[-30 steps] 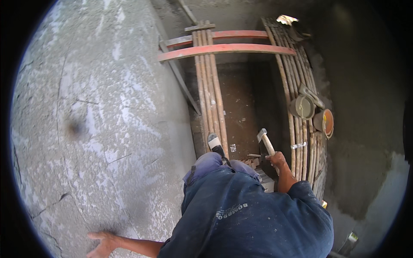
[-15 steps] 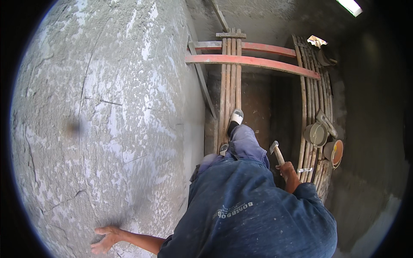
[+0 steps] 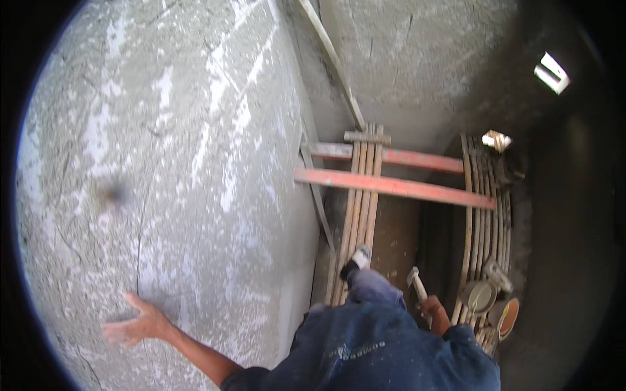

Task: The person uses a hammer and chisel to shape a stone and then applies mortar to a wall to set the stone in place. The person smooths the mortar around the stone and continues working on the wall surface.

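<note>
My right hand (image 3: 435,310) grips the wooden handle of a hammer (image 3: 418,284), its metal head pointing up and away from me beside my right leg. On the other side, my left hand (image 3: 135,324) is spread with fingers apart against the rough grey plastered wall (image 3: 215,274); it holds nothing. White patches show through the wall's coating. One foot in a white-toed shoe (image 3: 360,257) stands on a walkway of wooden poles (image 3: 365,202).
Two red beams (image 3: 404,186) cross ahead between the pole walkways. On the right-hand poles (image 3: 480,221) stand a grey bucket (image 3: 480,297) and an orange-lined bucket (image 3: 508,318), with a trowel-like tool (image 3: 497,274) beside them. A slanting pole (image 3: 332,62) leans at the far wall.
The view has tilted up, so beams, walkways and buckets sit lower in the picture. My left hand has moved farther forward along the wall. The hammer stays in my right hand.
</note>
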`<act>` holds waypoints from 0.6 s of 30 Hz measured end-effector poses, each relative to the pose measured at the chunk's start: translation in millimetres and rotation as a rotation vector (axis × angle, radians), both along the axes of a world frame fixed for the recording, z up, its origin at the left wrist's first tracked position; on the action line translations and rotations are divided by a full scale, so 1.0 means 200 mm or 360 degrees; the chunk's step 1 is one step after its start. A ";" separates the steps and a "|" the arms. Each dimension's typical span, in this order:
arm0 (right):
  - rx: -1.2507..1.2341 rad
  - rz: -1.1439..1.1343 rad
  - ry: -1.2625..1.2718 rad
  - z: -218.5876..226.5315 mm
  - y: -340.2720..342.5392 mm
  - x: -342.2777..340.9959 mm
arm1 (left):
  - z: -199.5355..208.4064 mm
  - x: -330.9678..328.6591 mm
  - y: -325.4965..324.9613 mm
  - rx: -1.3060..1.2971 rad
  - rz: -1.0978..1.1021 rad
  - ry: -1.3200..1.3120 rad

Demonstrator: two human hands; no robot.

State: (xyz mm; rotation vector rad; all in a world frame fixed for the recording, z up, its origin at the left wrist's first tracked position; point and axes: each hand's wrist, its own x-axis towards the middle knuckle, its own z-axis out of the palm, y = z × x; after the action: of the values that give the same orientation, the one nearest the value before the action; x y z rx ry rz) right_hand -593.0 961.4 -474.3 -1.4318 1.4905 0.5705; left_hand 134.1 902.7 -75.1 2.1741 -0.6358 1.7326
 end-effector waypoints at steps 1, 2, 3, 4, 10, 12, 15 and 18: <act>0.0344 -0.1350 -0.0007 0.22 -0.19 0.17 | 0.02 0.01 -0.03 -0.0060 0.0054 -0.0046; 0.0284 -0.1260 -0.0130 0.16 -0.23 0.09 | 0.02 0.02 -0.05 -0.0075 0.0109 -0.0023; 0.0238 -0.1163 -0.0250 0.03 -0.25 0.00 | -0.02 0.03 -0.08 -0.0080 0.0165 -0.0005; 0.0251 -0.1250 -0.0136 0.13 -0.43 0.03 | -0.01 0.02 -0.09 -0.0096 0.0184 -0.0020; 0.0122 -0.1015 -0.0018 0.42 -0.84 0.10 | -0.02 0.01 -0.09 -0.0097 0.0265 -0.0104; 0.0137 -0.1217 0.0021 0.38 -0.82 0.09 | 0.00 0.02 -0.11 -0.0091 0.0251 -0.0161; 0.0194 -0.1349 0.0027 0.36 -0.79 0.06 | 0.05 -0.04 -0.20 -0.0237 0.0244 -0.0142; 0.0014 -0.0830 -0.0082 0.30 -0.69 -0.01 | 0.05 -0.22 -0.48 -0.0247 0.0001 0.0000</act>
State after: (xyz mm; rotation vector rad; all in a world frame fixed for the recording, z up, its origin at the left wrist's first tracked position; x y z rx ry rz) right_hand -594.6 823.8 -413.8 -0.9819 1.7292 0.2140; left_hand 90.8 807.5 -65.2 2.0689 -0.4838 1.7210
